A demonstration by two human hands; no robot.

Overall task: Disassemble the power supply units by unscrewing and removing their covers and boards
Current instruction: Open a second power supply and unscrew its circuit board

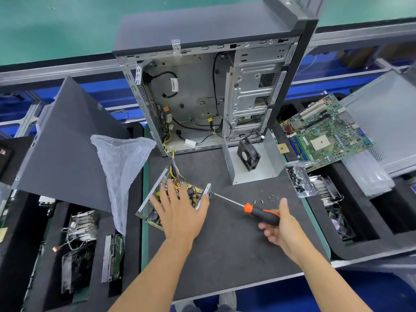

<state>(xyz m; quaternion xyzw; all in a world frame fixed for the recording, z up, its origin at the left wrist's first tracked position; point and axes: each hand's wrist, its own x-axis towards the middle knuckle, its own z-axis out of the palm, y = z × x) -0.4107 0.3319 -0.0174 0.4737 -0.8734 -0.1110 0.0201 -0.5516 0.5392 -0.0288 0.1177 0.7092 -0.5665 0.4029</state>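
An opened power supply unit (155, 199) lies on the dark mat, its circuit board exposed and its coloured wires (173, 163) running up into the computer case (202, 97). My left hand (180, 212) lies spread flat on the board. My right hand (279, 224) grips the black-and-orange handle of a screwdriver (256, 210). The screwdriver's tip meets the unit's right side wall (206, 194). The unit's removed metal cover (254, 163) stands to the right with a black fan (248, 155) inside. Several loose screws (266, 199) lie near my right hand.
A clear tray of screws (299, 179) and a green motherboard (324, 131) sit at the right. A dark case panel (67, 145) and a plastic bag (121, 167) lie at the left. Black bins on both sides hold heatsinks (83, 224), drives and fans.
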